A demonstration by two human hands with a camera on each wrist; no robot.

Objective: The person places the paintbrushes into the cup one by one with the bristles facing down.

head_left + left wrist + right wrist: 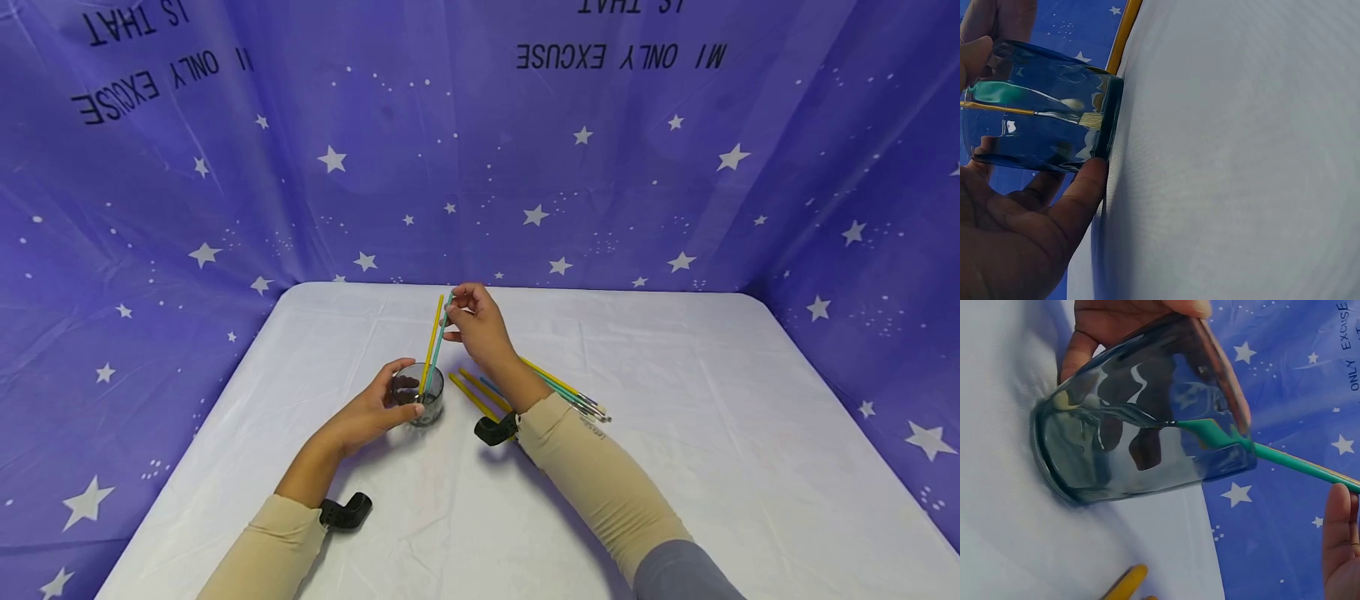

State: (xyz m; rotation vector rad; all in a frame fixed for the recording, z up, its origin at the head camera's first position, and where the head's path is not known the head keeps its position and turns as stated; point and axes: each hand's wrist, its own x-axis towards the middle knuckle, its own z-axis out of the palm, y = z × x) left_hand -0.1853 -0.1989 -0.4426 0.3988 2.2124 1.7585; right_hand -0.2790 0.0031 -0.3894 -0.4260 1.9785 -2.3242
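On the white-clothed bench (735,400): my left hand (366,417) curls its fingers round a smoky, see-through glass tumbler (433,410). Bristles down inside it, a slim yellow paintbrush (432,337) and a slim teal paintbrush (439,343); my right hand (482,325) pinches the teal one high up. Loose paintbrushes (567,389) lie by my right forearm.

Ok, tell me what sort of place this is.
Probably a makeshift recording booth: a star-printed purple backdrop hangs on three sides of a white-covered table, and black wrist-worn devices are in view.
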